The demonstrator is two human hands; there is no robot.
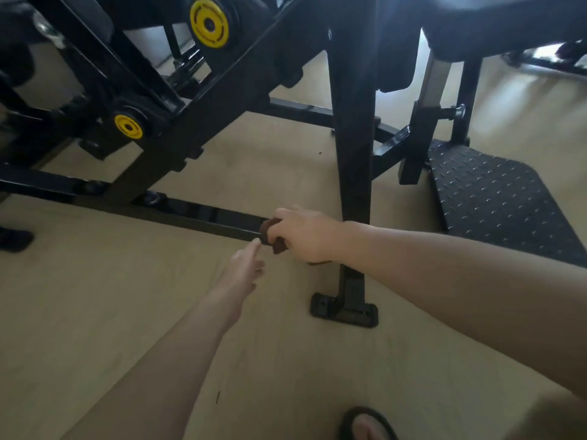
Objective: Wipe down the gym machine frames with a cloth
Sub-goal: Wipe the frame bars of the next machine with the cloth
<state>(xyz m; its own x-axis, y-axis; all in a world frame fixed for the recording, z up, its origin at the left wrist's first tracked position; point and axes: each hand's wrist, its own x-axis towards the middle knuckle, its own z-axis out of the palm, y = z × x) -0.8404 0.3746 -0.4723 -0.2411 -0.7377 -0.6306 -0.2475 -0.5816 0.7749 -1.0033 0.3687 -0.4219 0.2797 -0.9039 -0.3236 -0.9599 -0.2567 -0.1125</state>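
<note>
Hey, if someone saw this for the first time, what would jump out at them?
First the right hand at centre, gripping a brown cloth against the black floor bar of the gym machine, with the left hand reaching in just below it. Then the two yellow discs on the frame at upper left.

Low frame bar [203, 217]: black painted metal, glossy, catches reflections. Cloth [270, 235] in right hand [305, 235]: dark brown, looks soft, matt, kinda blurry tho. Footplate [495, 198]: black, matt, raised-dot tread. Yellow caps [128, 126]: smooth, plastic probably. Floor [127, 296]: tan, smooth, matt.
</note>
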